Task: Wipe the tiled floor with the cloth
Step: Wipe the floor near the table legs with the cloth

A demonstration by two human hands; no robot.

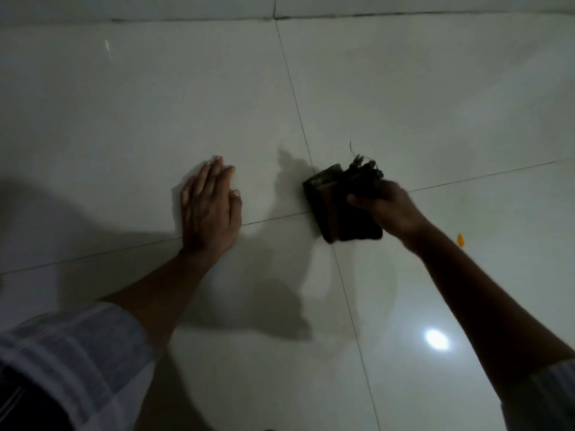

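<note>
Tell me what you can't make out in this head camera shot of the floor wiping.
- Cloth: dark and motion-blurred in the head view; whether it touches the tiled floor is unclear, and the right hand hides part of it.
- Right hand's grip: fingers buried in the cloth.
- Orange speck: too small to identify.
- Floor dirt or wetness: lost in dim light, shadows and glare.
- Both sleeves: cut off by the frame edges.

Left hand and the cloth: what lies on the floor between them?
Head view: only bare tiled floor between the left hand and the cloth, crossed by a grout line and shadow.
</note>
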